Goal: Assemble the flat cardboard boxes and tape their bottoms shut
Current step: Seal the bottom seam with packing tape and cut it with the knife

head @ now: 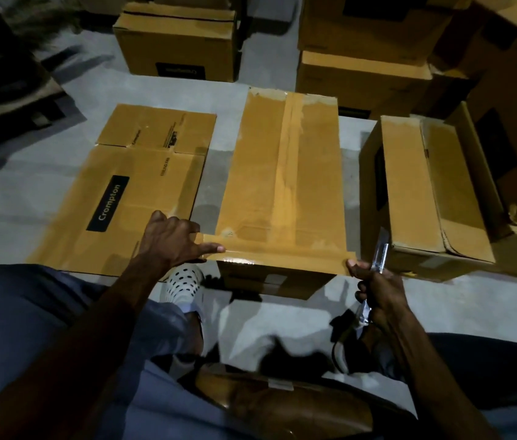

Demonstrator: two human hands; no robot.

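Observation:
An assembled cardboard box (285, 173) stands on the floor in front of me, bottom up, with brown tape down its centre seam. A fresh strip of brown tape (279, 254) lies across its near edge. My left hand (171, 239) presses the strip's left end, fingers spread flat. My right hand (377, 287) pinches the strip's right end with the thumb and grips a metal cutter blade (381, 249) that points upward. A brown tape roll (282, 404) rests on my lap.
A flat "Crompton" box (130, 188) lies on the floor to the left. A taped box (425, 198) stands right of the central one. More boxes (177, 42) sit behind, with a stack (365, 68) at the back right. My white dotted shoe (184, 284) is by the box.

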